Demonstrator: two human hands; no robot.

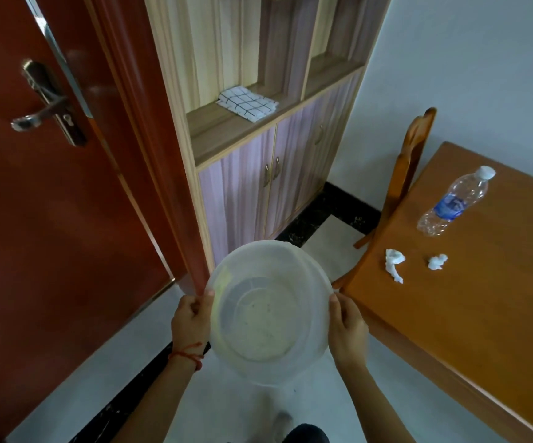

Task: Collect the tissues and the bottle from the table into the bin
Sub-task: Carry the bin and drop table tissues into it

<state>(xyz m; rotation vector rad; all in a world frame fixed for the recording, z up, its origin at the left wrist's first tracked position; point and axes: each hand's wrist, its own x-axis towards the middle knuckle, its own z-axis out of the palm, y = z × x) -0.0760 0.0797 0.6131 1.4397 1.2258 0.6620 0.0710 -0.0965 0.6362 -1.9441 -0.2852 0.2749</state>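
I hold a round translucent white bin (310, 266) above the floor, its inside bare. My left hand (191, 318) grips its left rim and my right hand (348, 327) grips its right rim. On the wooden table (482, 314) to the right lie two crumpled white tissues, one (394, 263) near the table's left edge and a smaller one (437, 261) beside it. Behind them a clear plastic bottle (453, 203) with a blue label and white cap lies on its side.
A red-brown door (51, 203) stands at the left. A wooden cabinet (258, 171) with a folded checked cloth (247, 103) on its shelf is ahead. A wooden chair (409, 164) is tucked at the table's far end. The floor is pale tile with dark borders.
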